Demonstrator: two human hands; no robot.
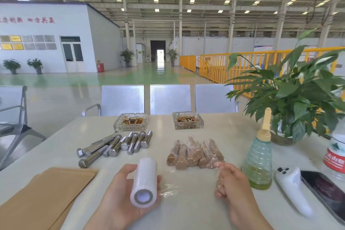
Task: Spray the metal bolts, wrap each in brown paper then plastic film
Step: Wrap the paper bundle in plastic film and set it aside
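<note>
My left hand [119, 198] grips a white roll of plastic film [144, 183] low over the table's near edge, its open core facing me. A thin sheet of film [186, 183] stretches from the roll to my right hand [228, 183], whose curled fingers pinch the film's free end. Several bare metal bolts [115, 145] lie in a pile at the left middle. Several bolts wrapped in brown paper and film [194, 153] lie side by side just beyond my right hand. A stack of brown paper sheets [43, 198] lies at the near left. A green spray bottle [259, 162] stands to the right.
Two glass ashtrays [130, 122] [188, 120] stand at the table's far side. A potted plant [291, 102], a water bottle [336, 155], a white controller [293, 190] and a phone [324, 192] crowd the right. Metal bench seats [169, 99] stand beyond the table.
</note>
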